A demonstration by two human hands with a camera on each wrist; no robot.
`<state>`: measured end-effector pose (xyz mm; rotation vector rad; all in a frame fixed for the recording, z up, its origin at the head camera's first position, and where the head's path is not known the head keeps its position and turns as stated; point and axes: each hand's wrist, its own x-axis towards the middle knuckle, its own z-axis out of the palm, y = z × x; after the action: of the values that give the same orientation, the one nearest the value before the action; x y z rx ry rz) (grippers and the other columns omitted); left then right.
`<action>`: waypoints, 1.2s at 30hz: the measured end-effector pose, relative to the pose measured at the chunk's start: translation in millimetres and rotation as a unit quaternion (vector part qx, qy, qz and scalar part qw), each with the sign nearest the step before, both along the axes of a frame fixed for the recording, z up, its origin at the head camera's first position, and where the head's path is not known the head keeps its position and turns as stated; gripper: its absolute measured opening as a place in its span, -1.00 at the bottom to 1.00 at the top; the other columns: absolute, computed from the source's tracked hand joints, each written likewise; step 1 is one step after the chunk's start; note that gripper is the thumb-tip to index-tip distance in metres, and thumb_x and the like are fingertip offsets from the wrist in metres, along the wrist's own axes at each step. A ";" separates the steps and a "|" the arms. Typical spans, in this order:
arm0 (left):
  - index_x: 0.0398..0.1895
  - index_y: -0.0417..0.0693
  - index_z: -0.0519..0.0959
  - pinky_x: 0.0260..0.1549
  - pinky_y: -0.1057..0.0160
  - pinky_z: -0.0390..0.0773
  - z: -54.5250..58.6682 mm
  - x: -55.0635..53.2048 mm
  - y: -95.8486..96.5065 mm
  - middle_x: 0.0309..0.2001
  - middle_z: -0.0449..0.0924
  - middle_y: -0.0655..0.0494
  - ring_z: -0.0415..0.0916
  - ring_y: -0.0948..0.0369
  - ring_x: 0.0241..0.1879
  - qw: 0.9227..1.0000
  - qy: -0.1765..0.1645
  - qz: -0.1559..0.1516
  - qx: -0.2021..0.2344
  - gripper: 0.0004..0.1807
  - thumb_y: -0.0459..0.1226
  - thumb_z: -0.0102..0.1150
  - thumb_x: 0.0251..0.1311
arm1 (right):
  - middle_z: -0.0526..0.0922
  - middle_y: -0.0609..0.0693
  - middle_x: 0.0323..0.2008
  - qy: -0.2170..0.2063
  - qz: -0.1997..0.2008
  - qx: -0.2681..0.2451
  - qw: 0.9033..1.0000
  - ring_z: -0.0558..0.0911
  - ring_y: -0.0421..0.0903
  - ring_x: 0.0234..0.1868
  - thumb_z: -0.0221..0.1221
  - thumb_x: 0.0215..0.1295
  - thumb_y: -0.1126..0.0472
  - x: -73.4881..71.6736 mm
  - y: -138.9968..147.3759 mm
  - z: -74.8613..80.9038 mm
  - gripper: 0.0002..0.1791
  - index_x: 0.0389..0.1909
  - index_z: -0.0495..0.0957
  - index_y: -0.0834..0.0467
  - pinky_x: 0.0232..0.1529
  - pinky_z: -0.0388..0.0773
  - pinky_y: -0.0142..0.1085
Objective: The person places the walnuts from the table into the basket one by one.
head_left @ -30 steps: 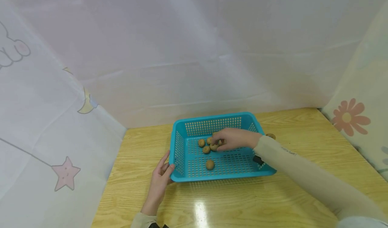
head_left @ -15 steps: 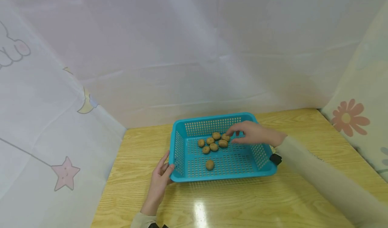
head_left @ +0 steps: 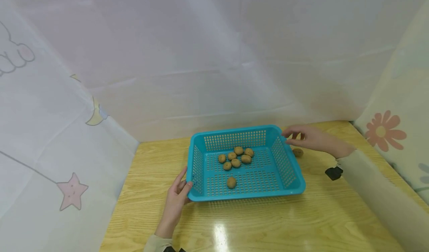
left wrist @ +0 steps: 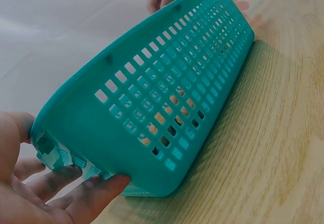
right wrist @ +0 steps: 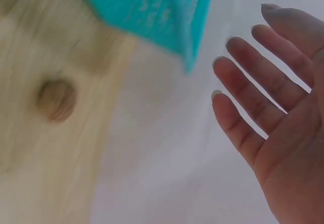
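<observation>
A blue plastic basket (head_left: 248,197) with slotted walls stands on the wooden table. Inside it, several walnuts (head_left: 246,159) cluster toward the back, and a single walnut (head_left: 231,182) lies nearer the front. My left hand (head_left: 176,198) grips the basket's left end, thumb on the rim and fingers along the outer wall; the left wrist view shows those fingers (left wrist: 96,196) against the plastic. Over the right rim hovers my right hand (head_left: 310,137), fingers loosely spread and holding nothing. Below it, outside the basket, another walnut (head_left: 297,152) rests on the table, blurred in the right wrist view.
The wooden table (head_left: 151,162) extends around the basket. Behind it hangs a pale sheet (head_left: 214,77), close to the basket's back wall. Printed cloth stands on both sides, with a star (head_left: 73,192) at left and a flower (head_left: 385,131) at right.
My right hand has moved right, from among the walnuts in the basket to above its right rim. The walnuts it covered are now visible. My left hand keeps its grip on the basket.
</observation>
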<state>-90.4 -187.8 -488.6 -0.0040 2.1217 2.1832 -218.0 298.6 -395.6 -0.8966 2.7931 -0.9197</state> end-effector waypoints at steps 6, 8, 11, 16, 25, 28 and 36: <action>0.68 -0.07 0.07 -0.14 0.03 0.77 0.6 -0.3 0.7 0.40 0.40 -0.40 0.66 -0.15 0.12 1.000 0.000 0.003 -0.002 -0.26 -0.22 0.11 0.56 | 0.74 -0.03 -0.03 0.004 -0.036 0.022 0.999 0.65 -0.16 -0.16 0.31 0.45 0.21 -4.3 34.0 -21.1 -0.72 0.12 0.67 0.17 -0.27 0.61 -0.29; 0.68 -0.07 0.07 -0.14 0.03 0.77 1.1 -0.6 0.2 0.40 0.40 -0.40 0.66 -0.15 0.13 1.000 -0.003 0.003 -0.002 -0.26 -0.22 0.12 0.56 | 0.73 0.02 0.01 -0.009 -0.047 0.030 0.998 0.66 -0.11 -0.14 0.30 0.47 0.17 -4.8 40.7 -29.2 -0.70 0.14 0.66 0.16 -0.25 0.62 -0.27; 0.68 -0.07 0.07 -0.14 0.03 0.77 2.0 -0.7 -0.3 0.40 0.40 -0.40 0.65 -0.18 0.13 1.000 -0.005 0.003 -0.001 -0.26 -0.22 0.11 0.56 | 0.71 0.10 0.07 -0.030 -0.063 0.043 0.997 0.65 -0.09 -0.12 0.29 0.48 0.13 -5.9 47.1 -43.6 -0.67 0.16 0.65 0.16 -0.22 0.63 -0.24; 0.68 -0.09 0.06 -0.15 0.03 0.77 1.8 -0.4 -0.6 0.39 0.41 -0.42 0.65 -0.19 0.12 1.000 -0.001 0.002 -0.004 -0.26 -0.22 0.11 0.56 | 0.67 0.22 0.13 -0.047 -0.056 0.055 0.996 0.65 -0.02 -0.07 0.30 0.47 0.13 -10.6 51.1 -67.4 -0.61 0.18 0.63 0.27 -0.19 0.64 -0.18; 0.67 -0.04 0.11 -0.14 0.02 0.77 0.3 -1.6 0.9 0.38 0.43 -0.39 0.63 -0.26 0.13 1.000 -0.005 0.005 0.003 -0.29 -0.23 0.11 0.56 | 0.69 0.17 0.04 -0.074 -0.063 0.057 0.994 0.67 0.06 -0.07 0.28 0.49 0.10 -17.8 52.7 -88.6 -0.59 0.18 0.61 0.29 -0.11 0.65 -0.03; 0.67 -0.02 0.12 -0.14 0.01 0.77 0.4 -1.6 1.0 0.38 0.43 -0.39 0.62 -0.28 0.14 1.000 -0.008 0.006 0.007 -0.29 -0.24 0.11 0.56 | 0.69 0.14 0.03 -0.082 -0.060 0.060 0.993 0.67 0.07 -0.05 0.27 0.50 0.14 -18.2 51.1 -92.4 -0.64 0.16 0.62 0.27 -0.09 0.65 -0.01; 0.67 -0.02 0.12 -0.14 -0.01 0.77 0.2 -1.9 0.7 0.38 0.43 -0.40 0.63 -0.27 0.12 1.000 -0.007 0.006 0.007 -0.30 -0.24 0.10 0.56 | 0.71 0.05 -0.03 -0.084 -0.050 0.059 0.993 0.64 -0.04 -0.09 0.26 0.48 0.24 -20.5 49.9 -102.8 -0.72 0.12 0.65 0.25 -0.12 0.64 -0.10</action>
<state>-92.3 -187.1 -488.4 -0.0309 2.1035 2.1974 -238.5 348.5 -498.5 -0.6371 2.7337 -0.7914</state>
